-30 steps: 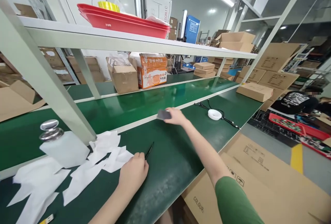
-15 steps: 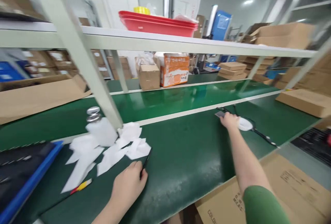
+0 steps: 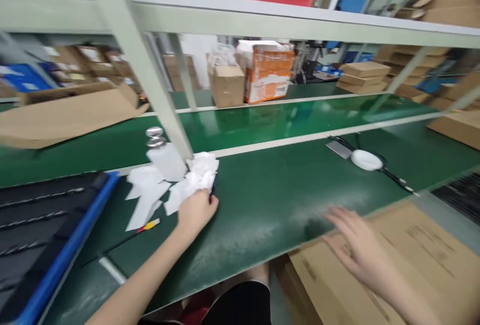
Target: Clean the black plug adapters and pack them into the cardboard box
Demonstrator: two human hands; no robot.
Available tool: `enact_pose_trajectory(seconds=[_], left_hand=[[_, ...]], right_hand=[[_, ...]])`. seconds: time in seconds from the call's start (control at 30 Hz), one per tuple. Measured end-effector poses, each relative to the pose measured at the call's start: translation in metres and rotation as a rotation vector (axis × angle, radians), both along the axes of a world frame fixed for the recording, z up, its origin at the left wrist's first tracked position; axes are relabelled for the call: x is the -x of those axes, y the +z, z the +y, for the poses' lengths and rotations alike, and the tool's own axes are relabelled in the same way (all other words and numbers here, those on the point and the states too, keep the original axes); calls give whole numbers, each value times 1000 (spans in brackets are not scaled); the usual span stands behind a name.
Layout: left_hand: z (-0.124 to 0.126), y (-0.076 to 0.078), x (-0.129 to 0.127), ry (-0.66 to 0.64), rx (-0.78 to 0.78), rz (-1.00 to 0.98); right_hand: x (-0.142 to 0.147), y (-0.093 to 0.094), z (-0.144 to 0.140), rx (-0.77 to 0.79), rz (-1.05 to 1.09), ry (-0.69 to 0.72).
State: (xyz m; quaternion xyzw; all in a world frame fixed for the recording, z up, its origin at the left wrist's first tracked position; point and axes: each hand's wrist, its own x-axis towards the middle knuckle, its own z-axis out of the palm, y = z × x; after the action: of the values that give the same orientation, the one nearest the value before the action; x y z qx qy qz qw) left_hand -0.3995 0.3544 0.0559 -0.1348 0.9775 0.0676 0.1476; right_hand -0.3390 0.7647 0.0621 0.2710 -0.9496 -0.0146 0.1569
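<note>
Crumpled white paper wipes (image 3: 189, 182), soft and creased, lie heaped on the matte green bench top (image 3: 270, 200), touching the base of a frosted white plastic dispenser bottle (image 3: 165, 157) with a shiny metal cap. The left hand (image 3: 195, 211) rests knuckles-up at the near edge of the heap, fingers curled onto a wipe; a thin black tool (image 3: 213, 187) shows just beside its fingertips, but whether the fingers actually pinch it cannot be told. The right hand (image 3: 356, 245) is blurred, fingers spread and holding nothing, above the front edge of the bench and the flat brown corrugated cardboard carton (image 3: 412, 255) that stands below it.

Between the two hands the green surface is bare and faintly scuffed, running to a straight front edge. Its rear limit is a pale strip (image 3: 300, 141), beyond which a glossier green belt (image 3: 262, 122) reflects light. A slanted pale metal upright (image 3: 150, 75) comes down behind the bottle. To the left, a blue-rimmed tray with black inserts (image 3: 56, 235) sits just beside a slender pen with a red-and-yellow end (image 3: 129, 235). Far right, well apart from both hands, a small grey flat rectangular plate (image 3: 338, 149) lies just beside a round white disc on a black cable (image 3: 366, 160).
</note>
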Motion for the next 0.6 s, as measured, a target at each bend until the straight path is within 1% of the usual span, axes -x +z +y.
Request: enact_pose_trajectory(seconds=[0.07,0.13,0.17,0.2,0.27,0.3,0.33,0.37,0.4,0.43,0.47,0.5,0.53,0.57,0.6], left_hand=[[-7,4,2,-4,29,-26],[-10,11,-1,-50,39,-36],[-10,16,-7,-76,38,-3],[-9,20,-16,-98,21,28],[-3,29,-43,-135,-88,139],[2,32,-59,-163,-170,208],[9,32,-76,-217,-273,297],[17,31,-93,-294,-398,373],[25,26,-109,-413,-543,419],[35,19,-123,-548,-684,414],[45,8,-136,-660,-788,332],[55,-4,-146,-702,-847,207],[65,-19,-155,-706,-883,72],[74,-36,-161,-689,-909,-81],[84,-53,-166,-632,-959,-226]], right_hand=[[-62,-11,5,-79,-220,-71],[-119,-35,2,-140,-437,-234],[-144,-51,-1,-156,-493,-330],[-166,-67,-5,-166,-474,-418],[-199,-97,-14,-206,-338,-569],[-210,-107,-17,-231,-244,-614],[-217,-112,-20,-258,-164,-642],[-221,-111,-21,-282,-99,-650],[-224,-105,-21,-301,-46,-643],[-224,-95,-19,-315,-6,-630],[-224,-80,-16,-327,24,-617],[-224,-63,-11,-340,42,-604],[-224,-44,-5,-351,55,-608],[-224,-25,1,-371,65,-611],[-226,-7,8,-400,71,-593]])
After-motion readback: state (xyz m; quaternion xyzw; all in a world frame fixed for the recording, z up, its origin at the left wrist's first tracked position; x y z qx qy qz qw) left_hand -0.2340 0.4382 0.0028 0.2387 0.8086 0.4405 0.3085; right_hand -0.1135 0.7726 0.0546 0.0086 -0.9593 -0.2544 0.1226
